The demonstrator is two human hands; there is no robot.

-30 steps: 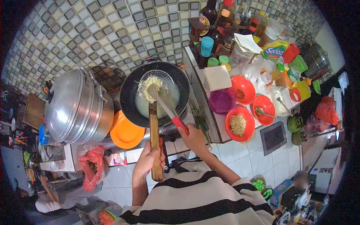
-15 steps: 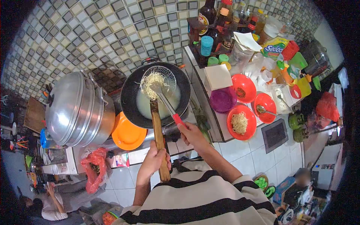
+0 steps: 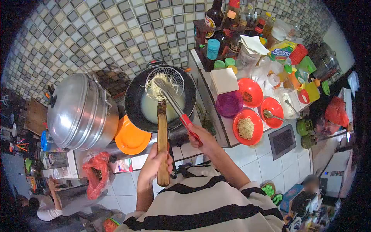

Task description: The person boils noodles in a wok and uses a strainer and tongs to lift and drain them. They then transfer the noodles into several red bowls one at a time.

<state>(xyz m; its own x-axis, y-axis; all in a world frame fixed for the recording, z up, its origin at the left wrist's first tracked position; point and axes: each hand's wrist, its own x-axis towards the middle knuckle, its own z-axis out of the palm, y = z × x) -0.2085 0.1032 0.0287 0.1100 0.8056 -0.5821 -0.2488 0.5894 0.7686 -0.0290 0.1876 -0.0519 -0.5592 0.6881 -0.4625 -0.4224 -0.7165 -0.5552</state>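
My left hand [image 3: 155,164] is wrapped round the wooden handle of a wire strainer [image 3: 177,78]. The strainer's basket is over a black wok [image 3: 130,101] of cloudy liquid, and a heap of noodles [image 3: 156,88] lies in it, some strands poking through or over the rim. In my right hand [image 3: 201,140] is a pair of tongs [image 3: 178,109] with red grips, their metal tips on the noodles. Whether the tips pinch any strands I cannot make out.
A large steamer pot [image 3: 73,112] and an orange plate [image 3: 132,135] are left of the wok. On the right counter stand red bowls, one with noodles [image 3: 246,128], beside a purple bowl [image 3: 229,103]. Bottles [image 3: 213,19] line the back. Other people are at both lower sides.
My right hand has shifted slightly right and down along the tongs. The strainer has moved a little right and its handle stands straighter. Noodles remain in the basket.
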